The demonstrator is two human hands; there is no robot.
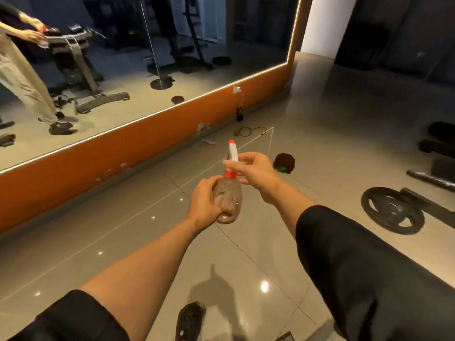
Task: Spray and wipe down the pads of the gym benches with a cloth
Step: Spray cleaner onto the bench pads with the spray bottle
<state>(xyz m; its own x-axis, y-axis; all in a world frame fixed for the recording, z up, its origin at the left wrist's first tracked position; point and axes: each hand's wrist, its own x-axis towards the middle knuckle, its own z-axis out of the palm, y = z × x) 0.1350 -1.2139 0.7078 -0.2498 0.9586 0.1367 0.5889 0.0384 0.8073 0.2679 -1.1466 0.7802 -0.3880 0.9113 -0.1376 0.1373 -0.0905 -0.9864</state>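
Bottle: you hold the spray bottle out in front of you, between both hands, tilted with the nozzle pointing away and up.
Left hand: your left hand wraps the bottle's clear belly from the left, fingers curled round it and seen through the plastic.
Right hand: your right hand is at the sprayer head, thumb and fingertips lightly pinching the white part just above the red collar.
Material: the body is see-through, rounded plastic, pear-shaped; the head is white, slim, with an orange-red tip.
Floor: glossy beige tiles lie under your arms, showing light spots.
Right of hands: a dark iron weight plate lies flat; nearer, just beyond your right hand, a dark red-brown scrubby lump with a green edge.
Left of hands: an orange wall band runs under a big mirror.
Sleeves: black, both arms.
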